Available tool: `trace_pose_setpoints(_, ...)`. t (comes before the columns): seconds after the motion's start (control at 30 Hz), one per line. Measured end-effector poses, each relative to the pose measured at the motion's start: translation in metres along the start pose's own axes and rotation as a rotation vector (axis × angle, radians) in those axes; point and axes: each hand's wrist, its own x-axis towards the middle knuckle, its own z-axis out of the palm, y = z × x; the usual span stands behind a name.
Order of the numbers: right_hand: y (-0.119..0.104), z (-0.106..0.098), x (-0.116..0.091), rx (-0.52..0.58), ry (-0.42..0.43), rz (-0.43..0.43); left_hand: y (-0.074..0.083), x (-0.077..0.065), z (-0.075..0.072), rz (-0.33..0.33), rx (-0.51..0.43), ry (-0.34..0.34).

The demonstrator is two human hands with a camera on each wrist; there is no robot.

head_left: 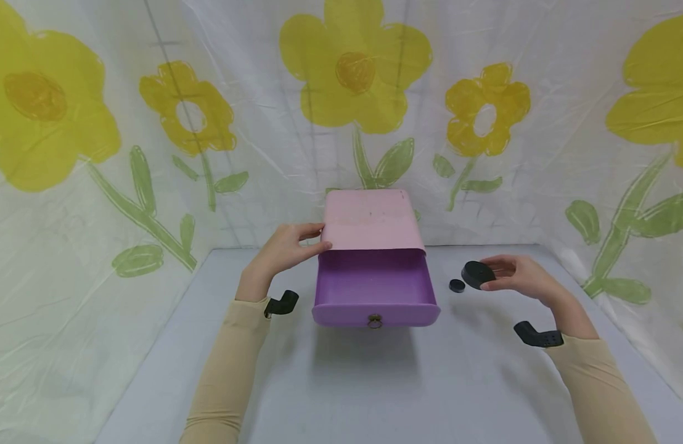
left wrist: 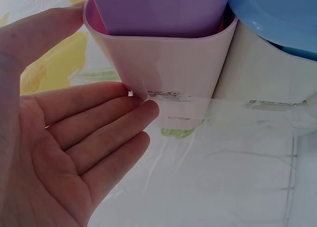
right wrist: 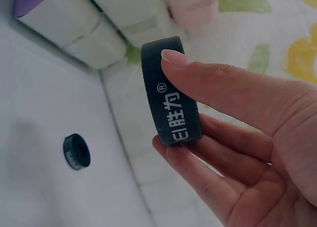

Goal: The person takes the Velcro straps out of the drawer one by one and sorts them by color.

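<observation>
A pink drawer box (head_left: 372,216) stands at the back of the table, its purple drawer (head_left: 375,280) pulled out toward me and bare inside. My left hand (head_left: 286,246) touches the box's left side, thumb by the front edge and fingers nearly straight. The left wrist view has the thumb at the rim of the pink shell (left wrist: 163,63) and fingertips along its side. To the right of the box, my right hand (head_left: 521,280) pinches a large roll of black tape (right wrist: 157,83) with white lettering, raised above the table. A smaller black roll (head_left: 457,285) lies on the table near it.
Beside the pink shell in the left wrist view are a white shell (left wrist: 262,83) and a blue drawer (left wrist: 282,14). A brass ring pull (head_left: 375,321) hangs on the purple drawer's front. Behind the table (head_left: 363,394) hangs a sheet (head_left: 253,123) with painted yellow flowers.
</observation>
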Motion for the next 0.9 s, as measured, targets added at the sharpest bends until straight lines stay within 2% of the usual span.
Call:
trace_pose_setpoints(0.43,0.028,0.008,0.006,0.046,0.012,0.068,-0.001,0.0,0.0,0.007,0.007,0.003)
trace_pose_setpoints(0.9,0.051,0.021,0.013,0.022,0.043,0.111,0.001,0.0,0.0,0.008,0.016,0.003)
